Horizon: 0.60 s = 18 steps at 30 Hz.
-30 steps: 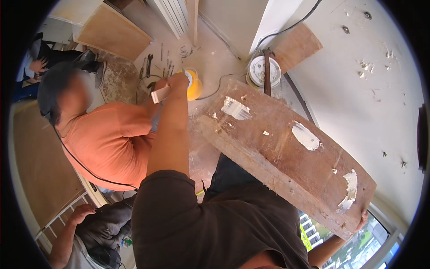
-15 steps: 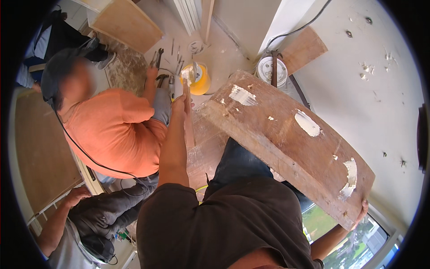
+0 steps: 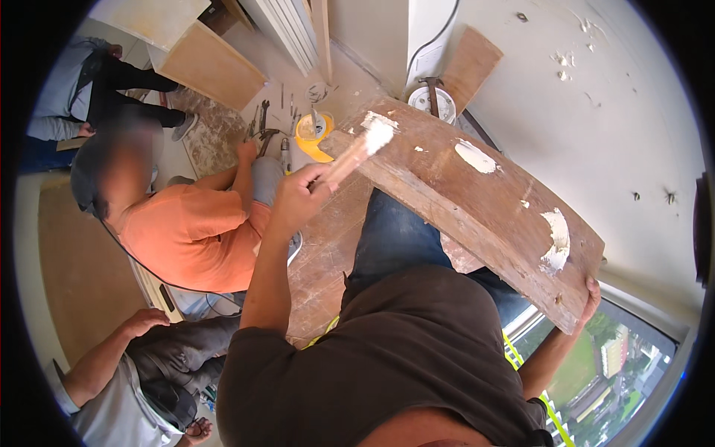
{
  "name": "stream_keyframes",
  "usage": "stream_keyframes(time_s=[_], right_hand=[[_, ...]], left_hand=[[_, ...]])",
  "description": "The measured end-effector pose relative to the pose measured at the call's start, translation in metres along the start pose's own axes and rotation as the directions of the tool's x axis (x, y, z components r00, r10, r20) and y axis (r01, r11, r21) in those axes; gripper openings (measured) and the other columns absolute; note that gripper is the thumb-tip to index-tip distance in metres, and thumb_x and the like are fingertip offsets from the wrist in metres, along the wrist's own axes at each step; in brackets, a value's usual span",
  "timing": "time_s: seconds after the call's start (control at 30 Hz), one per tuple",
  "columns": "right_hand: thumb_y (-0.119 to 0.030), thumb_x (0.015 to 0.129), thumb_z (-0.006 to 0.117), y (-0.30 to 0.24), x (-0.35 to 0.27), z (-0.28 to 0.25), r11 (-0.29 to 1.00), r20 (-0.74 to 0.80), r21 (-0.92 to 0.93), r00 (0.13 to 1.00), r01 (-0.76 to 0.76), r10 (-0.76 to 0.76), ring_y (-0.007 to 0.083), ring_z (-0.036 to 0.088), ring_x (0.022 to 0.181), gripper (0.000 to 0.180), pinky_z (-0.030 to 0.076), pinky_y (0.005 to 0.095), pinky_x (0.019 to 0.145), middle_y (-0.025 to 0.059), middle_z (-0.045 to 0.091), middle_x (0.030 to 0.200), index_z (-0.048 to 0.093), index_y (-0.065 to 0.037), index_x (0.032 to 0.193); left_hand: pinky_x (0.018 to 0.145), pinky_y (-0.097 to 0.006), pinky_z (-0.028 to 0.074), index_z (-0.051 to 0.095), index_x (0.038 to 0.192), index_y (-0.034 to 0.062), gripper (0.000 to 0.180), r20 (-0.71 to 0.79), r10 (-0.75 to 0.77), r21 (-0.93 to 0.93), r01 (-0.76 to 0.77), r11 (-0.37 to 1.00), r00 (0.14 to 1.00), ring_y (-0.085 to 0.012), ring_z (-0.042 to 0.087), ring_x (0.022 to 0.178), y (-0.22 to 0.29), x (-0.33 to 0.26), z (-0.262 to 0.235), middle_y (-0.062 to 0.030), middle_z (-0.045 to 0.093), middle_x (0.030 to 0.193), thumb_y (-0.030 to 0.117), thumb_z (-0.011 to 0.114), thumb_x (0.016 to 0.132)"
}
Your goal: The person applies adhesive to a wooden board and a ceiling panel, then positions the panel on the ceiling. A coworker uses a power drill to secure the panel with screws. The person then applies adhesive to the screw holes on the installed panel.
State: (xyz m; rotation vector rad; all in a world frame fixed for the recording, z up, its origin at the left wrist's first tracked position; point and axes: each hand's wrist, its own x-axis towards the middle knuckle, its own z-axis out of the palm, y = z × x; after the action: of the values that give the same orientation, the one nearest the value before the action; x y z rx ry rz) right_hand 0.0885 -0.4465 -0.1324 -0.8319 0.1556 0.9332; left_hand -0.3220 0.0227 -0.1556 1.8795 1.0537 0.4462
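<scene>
My left hand (image 3: 299, 200) is closed around a thin wooden strip (image 3: 345, 164), its tip loaded with white paste (image 3: 378, 135). The pasted tip is over the far left end of a thick brown wooden board (image 3: 439, 186); I cannot tell whether it touches. Smears of the same paste lie on the board, one in the middle (image 3: 474, 156) and one near its right end (image 3: 557, 240). My right hand (image 3: 588, 302) grips the board's near right end, some fingers hidden by the wood. The board lies slantwise in front of my legs.
A yellow bucket (image 3: 307, 143) stands beyond my left hand. Behind the board, a hammer (image 3: 431, 95) rests on a white bucket (image 3: 445, 106). A person in an orange shirt (image 3: 197, 238) sits close on my left, near scattered tools. A window (image 3: 596, 372) is at my right.
My left hand has brought the pasted strip from beside the yellow bucket rightward over the board's far end. The board appears slightly further left as the view shifts; my right hand still grips it.
</scene>
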Motion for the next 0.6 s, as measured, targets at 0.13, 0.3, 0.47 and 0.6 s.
stream_keyframes(time_s=[0.13,0.3,0.47,0.6], right_hand=[[-0.018,0.088,0.067,0.004,0.002,0.0,1.0,0.043,-0.008,0.999,0.012,-0.012,0.0409,0.056,0.133,0.075,0.045,0.0584,0.115,0.0277,0.054,0.146,0.038,0.005,0.153],[-0.016,0.086,0.069,0.009,0.002,-0.003,0.999,-0.02,0.008,0.999,0.042,-0.042,0.042,0.062,0.125,0.07,0.051,0.0569,0.109,0.0285,0.059,0.138,0.044,0.006,0.148],[-0.015,0.085,0.07,0.005,0.003,-0.004,0.999,-0.018,0.042,1.0,-0.013,0.013,0.0423,0.063,0.124,0.071,0.052,0.0561,0.108,0.0289,0.06,0.138,0.044,0.006,0.147],[-0.015,0.085,0.071,0.009,0.003,-0.006,0.998,-0.047,0.038,0.997,0.059,-0.057,0.0424,0.063,0.124,0.071,0.052,0.0559,0.108,0.0293,0.06,0.137,0.045,0.007,0.147]], left_hand=[[0.075,-0.036,0.052,0.071,0.128,0.0045,0.042,0.081,0.229,0.296,-0.243,0.924,0.97,-0.026,0.07,0.086,0.027,-0.004,0.013,-0.012,0.072,0.097,0.013,0.077,0.087],[0.075,-0.043,0.053,0.069,0.135,0.011,0.05,0.069,0.258,0.604,-0.246,0.758,0.964,-0.0331,0.066,0.089,0.032,-0.003,0.045,-0.0112,0.066,0.098,0.018,0.077,0.087],[0.075,-0.046,0.056,0.056,0.147,0.0086,0.057,0.175,0.304,0.859,-0.296,0.418,0.936,-0.0357,0.062,0.09,0.04,-0.043,0.06,-0.0123,0.062,0.1,0.014,0.067,0.091],[0.072,-0.046,0.056,0.064,0.139,0.0078,0.05,0.19,0.372,0.841,-0.346,0.416,0.908,-0.0352,0.062,0.089,0.048,-0.07,0.046,-0.0121,0.062,0.1,0.013,0.067,0.089]])
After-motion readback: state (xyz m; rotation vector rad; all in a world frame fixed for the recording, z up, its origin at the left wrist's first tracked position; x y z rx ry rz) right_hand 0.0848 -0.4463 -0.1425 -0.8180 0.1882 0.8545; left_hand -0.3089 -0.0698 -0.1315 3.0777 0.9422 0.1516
